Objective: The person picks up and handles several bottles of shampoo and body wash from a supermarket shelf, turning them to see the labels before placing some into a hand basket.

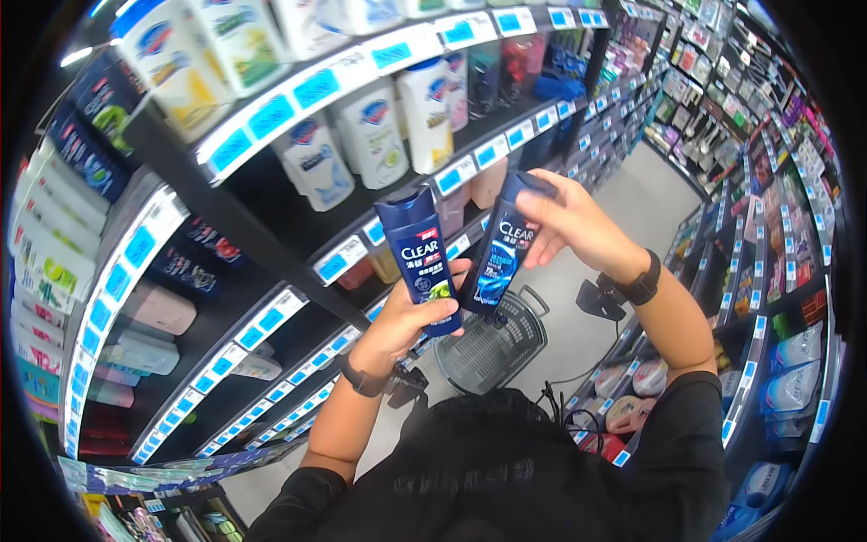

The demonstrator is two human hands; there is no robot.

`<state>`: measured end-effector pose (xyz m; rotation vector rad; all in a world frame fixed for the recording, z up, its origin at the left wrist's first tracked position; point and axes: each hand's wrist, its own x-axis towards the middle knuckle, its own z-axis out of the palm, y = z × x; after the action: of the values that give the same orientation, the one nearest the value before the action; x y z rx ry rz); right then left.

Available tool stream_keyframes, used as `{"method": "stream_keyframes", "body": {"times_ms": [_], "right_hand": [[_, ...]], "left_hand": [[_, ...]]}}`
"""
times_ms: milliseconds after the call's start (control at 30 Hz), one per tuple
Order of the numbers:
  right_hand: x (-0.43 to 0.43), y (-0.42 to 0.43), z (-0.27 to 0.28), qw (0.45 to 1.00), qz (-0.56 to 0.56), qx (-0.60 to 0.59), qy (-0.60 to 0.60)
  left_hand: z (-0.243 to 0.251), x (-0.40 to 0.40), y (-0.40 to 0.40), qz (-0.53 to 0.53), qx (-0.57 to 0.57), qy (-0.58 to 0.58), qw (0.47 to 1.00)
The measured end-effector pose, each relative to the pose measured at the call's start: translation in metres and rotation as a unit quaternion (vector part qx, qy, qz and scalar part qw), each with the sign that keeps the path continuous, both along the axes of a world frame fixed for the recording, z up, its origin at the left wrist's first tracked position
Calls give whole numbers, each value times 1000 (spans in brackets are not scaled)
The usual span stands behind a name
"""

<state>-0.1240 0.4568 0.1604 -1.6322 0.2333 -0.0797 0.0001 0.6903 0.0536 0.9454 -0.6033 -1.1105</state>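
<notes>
My left hand (410, 315) grips the lower part of a dark blue Clear shampoo bottle (414, 247) with a green picture near its base. Beside it, my right hand (565, 213) holds a second dark Clear bottle (500, 261) by its cap end; this one has a bright blue label and tilts with its top to the right. Both labels face me. A black strap with a small device circles each wrist. Below the bottles, on the floor, stands a grey plastic shopping basket (498, 349), partly hidden by the bottles and my body.
Shelves (271, 311) with blue price tags run along my left. White body wash bottles (372, 135) stand on an upper level. Another shelf row with blue packs (792, 386) lines my right. Between them the aisle floor (626, 203) leads to a wall of hanging goods (711, 88).
</notes>
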Motion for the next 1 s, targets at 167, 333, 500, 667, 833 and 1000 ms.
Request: {"method": "stream_keyframes", "body": {"times_ms": [167, 333, 500, 667, 833, 1000], "right_hand": [[-16, -64, -47, 975, 21, 218, 47], [-45, -113, -92, 894, 73, 424, 126], [-82, -125, -175, 856, 15, 491, 159], [-95, -116, -242, 832, -98, 487, 247], [-96, -113, -392, 745, -132, 579, 304], [-91, -86, -633, 673, -238, 602, 359]], "left_hand": [[-22, -11, -60, -16, 40, -22, 999], [-55, -19, -109, -29, 102, -82, 991], [-125, -31, -145, -71, 124, -175, 974], [-206, -43, -162, -10, 169, -227, 959], [-275, -24, -168, -3, 192, -131, 973], [-342, -21, -153, 23, 265, -160, 951]]}}
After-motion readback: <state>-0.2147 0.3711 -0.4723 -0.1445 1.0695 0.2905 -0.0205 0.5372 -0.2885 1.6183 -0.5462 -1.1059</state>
